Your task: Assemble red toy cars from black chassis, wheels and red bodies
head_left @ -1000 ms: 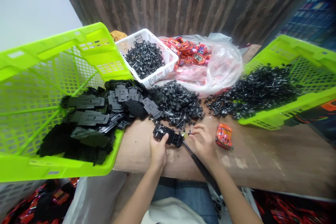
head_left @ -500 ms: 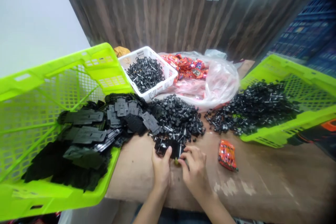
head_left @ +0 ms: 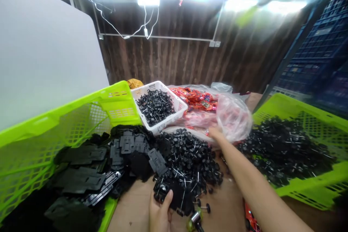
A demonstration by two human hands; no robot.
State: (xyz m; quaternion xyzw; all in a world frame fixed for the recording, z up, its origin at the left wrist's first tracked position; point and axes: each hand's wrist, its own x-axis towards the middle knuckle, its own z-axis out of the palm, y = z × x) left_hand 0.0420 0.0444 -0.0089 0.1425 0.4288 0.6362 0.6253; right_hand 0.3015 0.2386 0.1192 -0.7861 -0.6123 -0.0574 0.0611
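Note:
My left hand (head_left: 160, 213) sits at the bottom of the view, closed on a black toy car chassis (head_left: 174, 195) at the near edge of the pile of black wheel axles (head_left: 187, 159). My right arm reaches forward and my right hand (head_left: 213, 133) goes into the clear plastic bag (head_left: 233, 116) of red toy car bodies (head_left: 197, 99); its fingers are hidden by the bag. A tool with a yellow-green tip (head_left: 194, 220) lies on the table by my left hand. A red car body (head_left: 249, 220) shows under my right forearm.
A green crate (head_left: 54, 130) on the left spills black chassis plates (head_left: 81, 174). A white basket (head_left: 178, 110) holds wheel axles. A green crate (head_left: 312, 188) on the right holds more axles. Dark wood wall, blue crates at right.
The camera tilted up. My right hand left the chassis and reached forward into the plastic bag. My left hand kept hold of the chassis.

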